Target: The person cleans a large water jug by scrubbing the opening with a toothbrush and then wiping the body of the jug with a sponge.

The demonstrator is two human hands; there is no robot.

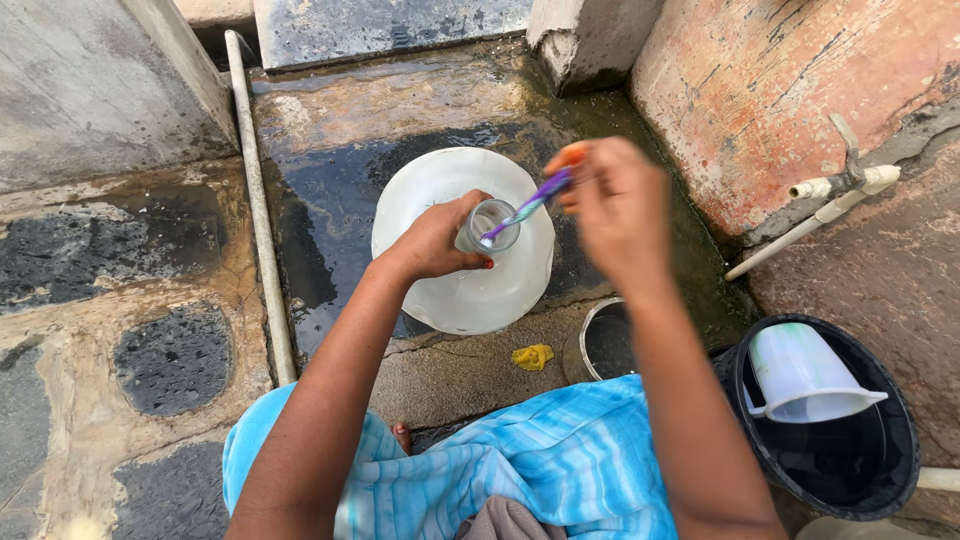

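Down on the wet stone floor [330,150], the left hand [435,243] wraps around a small clear glass [488,226], fingers pressed on its side. The glass is over a big white jug [470,290] near the middle of the floor. The right hand [615,205] pinches a purple brush [525,208] that pokes into the glass. A black bucket [890,470] holding a white cup [805,375] sits at the right edge.

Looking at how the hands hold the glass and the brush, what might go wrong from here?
The small glass is held in the left hand over hard wet stone, so it may slip and break. The right hand pushes a purple brush inside; strong pressure might crack the glass.
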